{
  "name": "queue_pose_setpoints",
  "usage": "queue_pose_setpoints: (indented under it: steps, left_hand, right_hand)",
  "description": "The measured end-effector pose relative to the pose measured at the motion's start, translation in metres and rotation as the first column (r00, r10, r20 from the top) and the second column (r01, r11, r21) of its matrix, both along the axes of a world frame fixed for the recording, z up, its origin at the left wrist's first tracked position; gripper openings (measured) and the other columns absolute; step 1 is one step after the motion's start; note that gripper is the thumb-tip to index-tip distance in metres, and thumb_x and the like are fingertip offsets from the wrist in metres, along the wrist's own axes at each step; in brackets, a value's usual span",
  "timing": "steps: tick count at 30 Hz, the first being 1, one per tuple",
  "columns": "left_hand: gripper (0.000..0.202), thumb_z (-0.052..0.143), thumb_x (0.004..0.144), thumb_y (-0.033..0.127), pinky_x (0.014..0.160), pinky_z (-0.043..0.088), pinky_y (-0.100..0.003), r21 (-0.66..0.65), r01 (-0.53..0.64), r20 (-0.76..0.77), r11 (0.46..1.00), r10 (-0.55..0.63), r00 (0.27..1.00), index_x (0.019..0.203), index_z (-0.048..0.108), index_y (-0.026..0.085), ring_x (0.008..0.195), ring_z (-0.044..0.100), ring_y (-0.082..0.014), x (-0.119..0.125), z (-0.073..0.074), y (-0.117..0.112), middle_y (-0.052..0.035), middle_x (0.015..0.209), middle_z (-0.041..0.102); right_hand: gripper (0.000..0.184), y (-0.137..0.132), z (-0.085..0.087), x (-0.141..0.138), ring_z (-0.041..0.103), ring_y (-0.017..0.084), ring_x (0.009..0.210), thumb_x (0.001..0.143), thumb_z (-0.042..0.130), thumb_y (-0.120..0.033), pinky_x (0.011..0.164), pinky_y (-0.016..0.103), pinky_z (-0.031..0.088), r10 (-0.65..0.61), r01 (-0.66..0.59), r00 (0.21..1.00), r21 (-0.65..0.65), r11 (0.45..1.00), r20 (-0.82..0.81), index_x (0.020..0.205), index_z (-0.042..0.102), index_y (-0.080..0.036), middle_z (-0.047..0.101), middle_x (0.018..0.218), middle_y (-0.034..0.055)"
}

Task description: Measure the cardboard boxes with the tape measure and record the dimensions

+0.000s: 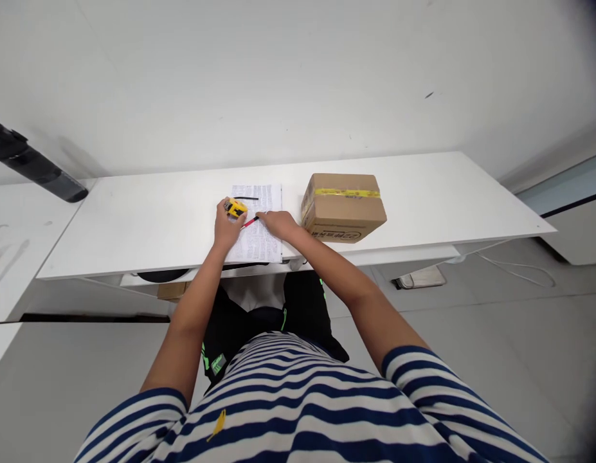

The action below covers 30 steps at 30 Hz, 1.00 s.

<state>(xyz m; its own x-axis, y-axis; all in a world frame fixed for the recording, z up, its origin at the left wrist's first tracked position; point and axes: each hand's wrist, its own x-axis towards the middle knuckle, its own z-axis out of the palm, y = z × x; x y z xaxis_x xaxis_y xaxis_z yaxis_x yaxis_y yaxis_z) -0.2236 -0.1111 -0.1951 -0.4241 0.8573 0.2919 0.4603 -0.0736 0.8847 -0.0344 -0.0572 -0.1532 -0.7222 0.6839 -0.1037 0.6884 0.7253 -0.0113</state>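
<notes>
My left hand [225, 226] is closed round a yellow and black tape measure [236, 207], held over the left side of a printed sheet of paper [261, 247]. From the right, my right hand [279, 224] reaches over the same sheet, its fingers pinched on the black end of a thin red and black pen [251, 222]. The pen's red part points left, toward my left hand. Near the top of the paper lies a thin black stick-like item [247, 198], its left end close to the tape measure.
A taped cardboard box [348, 209] stands on the white table [423, 206], right of the paper. A white wall [278, 83] rises behind the table. At the far left a black tube [42, 168] slants down. A cable [514, 263] lies on the floor at right.
</notes>
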Motion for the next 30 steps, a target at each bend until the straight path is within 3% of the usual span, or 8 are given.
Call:
queue_pose_setpoints:
  steps: [5,10,14,17,21,23,27,30]
  left_hand:
    - [0.063,0.078,0.078,0.042,0.096,0.054,-0.033,-0.074,-0.114,0.126,0.991,0.123,0.984,0.129,0.045,0.024,0.115,0.068,-0.0208,-0.003,0.0,0.0,-0.0128,0.133,0.062]
    - [0.057,0.075,0.081,0.045,0.093,0.053,-0.033,-0.068,-0.112,0.101,0.991,0.118,0.988,0.125,0.046,0.023,0.113,0.068,-0.0208,-0.003,0.001,0.002,-0.0112,0.126,0.065]
    - [0.053,0.072,0.084,0.049,0.091,0.053,-0.032,-0.071,-0.111,0.112,0.991,0.119,0.987,0.123,0.045,0.024,0.11,0.069,-0.021,-0.003,0.001,-0.001,-0.0101,0.122,0.067]
    - [0.054,0.07,0.086,0.051,0.09,0.053,-0.033,-0.09,-0.102,0.101,0.991,0.11,0.989,0.125,0.045,0.023,0.108,0.07,-0.0217,-0.002,0.001,-0.003,-0.0112,0.124,0.067]
    - [0.057,0.071,0.085,0.044,0.096,0.052,-0.033,-0.072,-0.048,0.064,0.996,0.052,0.997,0.131,0.045,0.024,0.114,0.068,-0.0217,-0.001,0.0,-0.003,-0.0111,0.132,0.064]
    - [0.062,0.074,0.082,0.04,0.102,0.05,-0.035,-0.044,0.002,0.007,0.999,-0.002,1.0,0.134,0.045,0.025,0.122,0.064,-0.0232,0.0,0.0,-0.002,-0.0114,0.138,0.061]
    - [0.069,0.075,0.079,0.031,0.115,0.042,-0.039,0.005,0.086,-0.137,0.996,-0.085,0.987,0.14,0.044,0.024,0.138,0.052,-0.0267,0.004,0.002,-0.004,-0.0129,0.151,0.051]
    - [0.074,0.075,0.078,0.03,0.116,0.041,-0.043,-0.005,0.082,-0.201,0.997,-0.081,0.976,0.143,0.042,0.023,0.139,0.05,-0.0294,0.005,0.003,-0.005,-0.0148,0.152,0.049]
  right_hand:
    - [0.038,-0.005,-0.004,0.007,0.07,0.026,0.096,0.102,0.034,-0.016,0.073,0.033,0.046,0.027,-0.027,1.0,0.022,0.999,-0.013,0.136,0.051,-0.017,0.072,0.118,0.0177]
    - [0.043,-0.005,-0.006,0.006,0.072,0.029,0.097,0.102,0.034,-0.016,0.073,0.035,0.047,0.017,-0.017,1.0,0.002,1.0,0.0,0.142,0.049,-0.019,0.074,0.114,0.0165]
    - [0.036,-0.005,0.0,0.004,0.072,0.028,0.099,0.103,0.035,-0.019,0.076,0.035,0.048,0.024,-0.024,1.0,0.02,1.0,-0.011,0.131,0.058,-0.016,0.074,0.115,0.018]
    - [0.041,-0.02,0.0,0.019,0.072,0.029,0.102,0.106,0.028,-0.024,0.081,0.036,0.051,-0.044,0.05,0.991,0.048,0.998,-0.124,0.132,0.057,-0.014,0.074,0.119,0.0189]
    - [0.046,-0.045,-0.015,0.047,0.071,0.025,0.108,0.105,0.03,-0.029,0.092,0.036,0.053,-0.161,0.166,0.826,-0.04,0.985,-0.54,0.143,0.052,-0.015,0.069,0.134,0.015]
    - [0.049,-0.053,-0.026,0.056,0.071,0.026,0.11,0.102,0.036,-0.03,0.094,0.037,0.053,-0.152,0.157,0.772,-0.048,0.987,-0.617,0.147,0.049,-0.016,0.07,0.133,0.0136]
    - [0.039,-0.059,-0.042,0.063,0.072,0.026,0.095,0.098,0.042,-0.037,0.089,0.037,0.053,-0.258,0.333,0.691,-0.019,0.943,-0.675,0.122,0.066,-0.018,0.077,0.1,0.0114]
    - [0.029,-0.064,-0.045,0.061,0.068,0.022,0.078,0.093,0.049,-0.042,0.079,0.033,0.052,-0.343,0.411,0.58,-0.098,0.906,-0.739,0.104,0.066,-0.021,0.072,0.081,0.0058]
